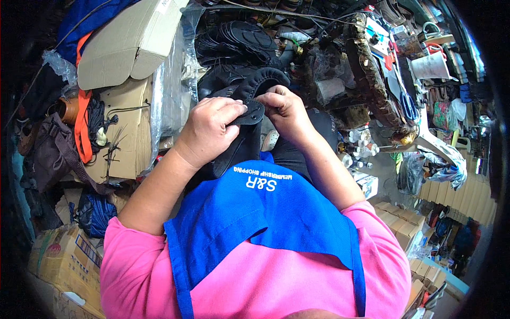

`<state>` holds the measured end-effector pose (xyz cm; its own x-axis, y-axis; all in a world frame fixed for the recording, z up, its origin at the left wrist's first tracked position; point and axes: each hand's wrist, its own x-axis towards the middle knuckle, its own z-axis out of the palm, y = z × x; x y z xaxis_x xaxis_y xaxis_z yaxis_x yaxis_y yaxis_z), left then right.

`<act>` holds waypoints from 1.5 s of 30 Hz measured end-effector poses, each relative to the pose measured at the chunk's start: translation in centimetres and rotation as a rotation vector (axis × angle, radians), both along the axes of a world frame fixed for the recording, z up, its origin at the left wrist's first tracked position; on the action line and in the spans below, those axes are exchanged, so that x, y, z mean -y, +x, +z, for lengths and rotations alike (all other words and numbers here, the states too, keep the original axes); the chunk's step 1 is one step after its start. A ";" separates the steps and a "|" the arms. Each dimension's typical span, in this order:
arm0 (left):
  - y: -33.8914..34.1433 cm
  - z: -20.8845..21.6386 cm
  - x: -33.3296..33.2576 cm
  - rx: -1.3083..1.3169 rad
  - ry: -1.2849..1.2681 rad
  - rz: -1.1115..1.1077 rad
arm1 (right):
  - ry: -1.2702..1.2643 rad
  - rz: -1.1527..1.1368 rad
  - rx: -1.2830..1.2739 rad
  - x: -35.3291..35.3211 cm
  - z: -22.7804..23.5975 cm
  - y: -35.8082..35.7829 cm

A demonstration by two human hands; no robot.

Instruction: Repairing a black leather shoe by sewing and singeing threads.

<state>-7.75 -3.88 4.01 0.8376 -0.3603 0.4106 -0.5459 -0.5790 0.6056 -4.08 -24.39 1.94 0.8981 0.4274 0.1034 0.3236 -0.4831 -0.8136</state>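
Observation:
Both of my hands hold a black shoe [251, 111] in front of me, above my lap. My left hand [211, 123] is closed around the rounded end of its flat sole, thumb and fingertips on the edge. My right hand [287, 112] pinches the shoe where the sole meets the gathered, padded black upper [260, 80], which curves up beyond my fingers. Whatever lies between the right fingertips is hidden. A blue apron [265, 212] covers my front and lap.
Stacked black soles or shoe parts [234, 45] lie straight ahead. Flattened cardboard [125, 48], an orange strap [83, 122] and a dark bag [56, 149] are at the left. To the right stand a cluttered worn-edged table [372, 80], small bottles [361, 146] and cardboard boxes [401, 223].

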 end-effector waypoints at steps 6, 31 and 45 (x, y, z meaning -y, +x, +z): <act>0.3 -0.4 -0.1 -0.117 -0.097 -0.035 | 0.135 0.032 -0.042 0.3 -2.0 0.7; 6.7 -3.2 -4.9 -1.173 -0.657 -0.042 | -0.325 0.148 0.442 -2.5 0.0 2.0; 7.1 -5.7 -5.9 -1.411 -0.831 -0.110 | -0.092 0.219 0.144 -1.3 -3.0 3.6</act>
<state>-0.65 2.05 -1.73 0.6820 -0.5239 -0.5103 0.6606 0.1420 0.7372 -0.46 -23.11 -1.05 0.7624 0.6230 0.1750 0.5373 -0.4586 -0.7078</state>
